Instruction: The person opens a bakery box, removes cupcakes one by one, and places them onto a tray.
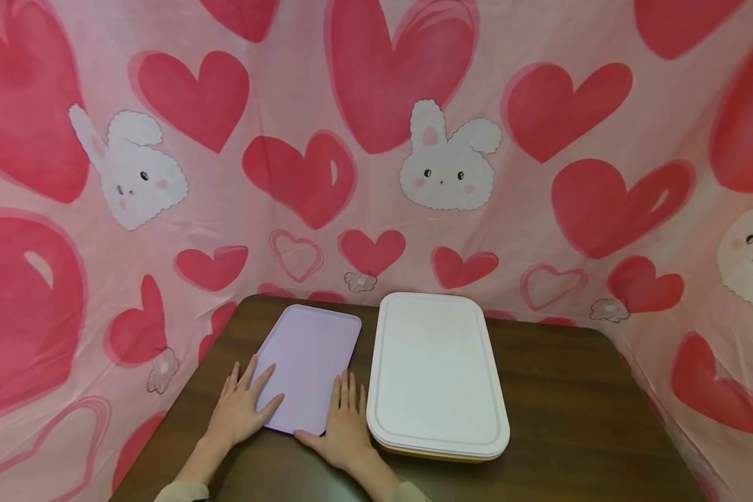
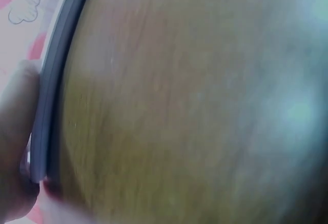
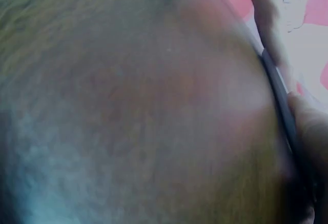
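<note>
Head view: one lidded storage bin on the counter point(image 1: 571, 411), its white lid point(image 1: 439, 369) seated, a strip of yellow base point(image 1: 433, 456) visible beneath the near edge. Contents hidden by the lid. To its left, a lilac tray point(image 1: 307, 362), shallow-rimmed, lying long side away from the person.

Left hand point(image 1: 235, 413): fingers extended and spread across the tray's left edge, near half. Right hand point(image 1: 346, 429): fingers straight and close together along the right edge, thumb reaching out to the near edge. Neither is curled round anything.

Tray's far end lies close to the bin; the gap widens toward the person, and the right hand occupies it. Whether its outer finger touches the bin, cannot tell. Widest stretch of wood grain: right of the bin. Behind the far edge hangs a heart-print cloth point(image 1: 533, 209). Wrist views blurred, mostly counter and a dark-looking rim.
</note>
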`<state>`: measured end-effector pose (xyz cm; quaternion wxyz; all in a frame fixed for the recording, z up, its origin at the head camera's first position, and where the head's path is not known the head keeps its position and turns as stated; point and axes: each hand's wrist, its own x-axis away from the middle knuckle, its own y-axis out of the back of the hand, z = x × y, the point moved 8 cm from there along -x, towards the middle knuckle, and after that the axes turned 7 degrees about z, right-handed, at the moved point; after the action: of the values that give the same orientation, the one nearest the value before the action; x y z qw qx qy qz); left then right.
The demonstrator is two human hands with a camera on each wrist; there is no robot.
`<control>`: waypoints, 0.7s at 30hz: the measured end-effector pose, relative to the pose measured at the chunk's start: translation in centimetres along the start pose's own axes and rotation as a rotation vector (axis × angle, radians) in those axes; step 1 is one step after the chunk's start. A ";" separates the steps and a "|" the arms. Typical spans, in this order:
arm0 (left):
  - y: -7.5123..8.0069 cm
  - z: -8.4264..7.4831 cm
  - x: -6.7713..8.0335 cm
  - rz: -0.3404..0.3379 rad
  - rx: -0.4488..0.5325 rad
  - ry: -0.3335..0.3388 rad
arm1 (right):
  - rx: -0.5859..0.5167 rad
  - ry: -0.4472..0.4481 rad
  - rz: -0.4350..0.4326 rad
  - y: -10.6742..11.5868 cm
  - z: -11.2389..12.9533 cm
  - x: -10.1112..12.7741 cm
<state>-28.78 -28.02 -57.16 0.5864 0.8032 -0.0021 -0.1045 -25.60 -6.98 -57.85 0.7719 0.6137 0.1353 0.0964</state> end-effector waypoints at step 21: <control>-0.3 -1.1 1.2 -0.021 0.004 0.116 | 0.001 0.097 -0.216 0.1 -0.4 -0.5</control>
<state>-27.43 -27.09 -57.33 0.5827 0.8092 0.0403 -0.0638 -26.22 -6.74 -57.75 0.7699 0.5907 0.2380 0.0423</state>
